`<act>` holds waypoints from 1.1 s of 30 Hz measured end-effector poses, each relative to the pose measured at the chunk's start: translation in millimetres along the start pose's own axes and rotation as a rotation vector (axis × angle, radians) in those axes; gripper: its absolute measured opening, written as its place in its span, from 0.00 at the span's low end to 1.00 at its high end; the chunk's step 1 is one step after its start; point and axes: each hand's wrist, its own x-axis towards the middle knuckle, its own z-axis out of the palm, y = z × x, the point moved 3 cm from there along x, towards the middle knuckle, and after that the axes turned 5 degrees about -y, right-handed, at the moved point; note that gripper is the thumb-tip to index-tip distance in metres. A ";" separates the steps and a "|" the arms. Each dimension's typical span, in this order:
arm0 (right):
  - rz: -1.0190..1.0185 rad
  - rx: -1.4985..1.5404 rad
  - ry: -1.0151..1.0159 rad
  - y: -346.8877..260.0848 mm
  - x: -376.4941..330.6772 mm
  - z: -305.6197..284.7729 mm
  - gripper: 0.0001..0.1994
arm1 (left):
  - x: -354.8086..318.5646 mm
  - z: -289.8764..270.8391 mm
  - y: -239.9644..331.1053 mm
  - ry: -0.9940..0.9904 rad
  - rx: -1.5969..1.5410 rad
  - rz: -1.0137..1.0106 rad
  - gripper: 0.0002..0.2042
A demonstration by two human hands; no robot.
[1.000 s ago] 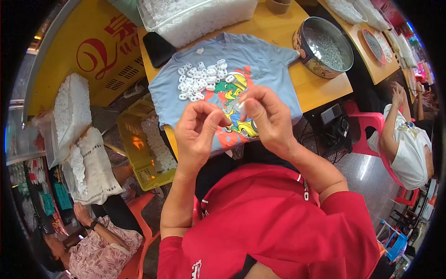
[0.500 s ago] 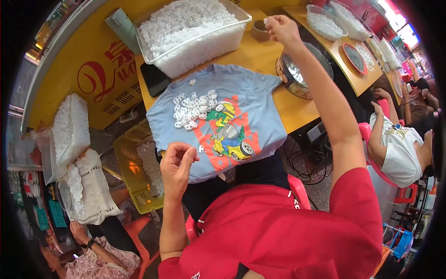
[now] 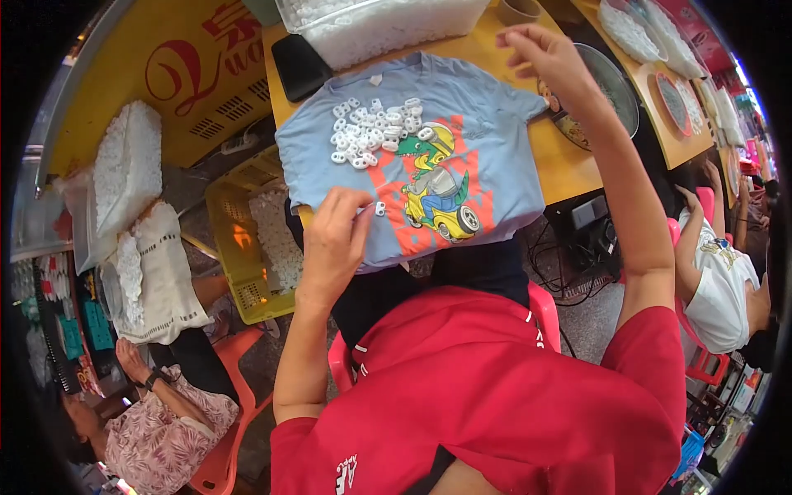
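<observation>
A blue T-shirt with a cartoon print lies spread over the table edge and my lap. A pile of small white two-holed plastic pieces rests on its upper part. One loose white piece lies lower down, right beside the fingertips of my left hand. That hand is closed, thumb and fingers drawn together over the shirt; what they hold, if anything, is hidden. My right hand is raised over the shirt's right side near a round pan, its fingers apart with nothing visible in them.
A clear bin heaped with white pieces stands behind the shirt, a black phone-like slab beside it. A brown cup is at the back. A yellow crate stands left. One person sits left, another right.
My right hand has drawn back from near the brown cup, and the small white thing in its pinch no longer shows. Left fingers have drawn closer together. The view has shifted.
</observation>
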 end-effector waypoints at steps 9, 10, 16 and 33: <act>0.065 0.057 -0.385 0.7 -90.3 71.6 0.14 | 7.3 9.0 1.1 -0.119 0.149 0.168 0.08; 0.074 0.106 -0.411 6.3 -96.7 78.5 0.14 | 7.3 8.9 0.4 -0.115 0.125 0.143 0.08; 0.074 0.178 -0.416 11.7 -119.1 104.3 0.11 | 2.1 5.1 -3.9 -0.140 -0.092 -0.008 0.07; -0.321 -0.562 -0.128 11.9 -63.4 118.1 0.08 | -31.9 22.2 -18.5 0.151 -1.680 -0.326 0.06</act>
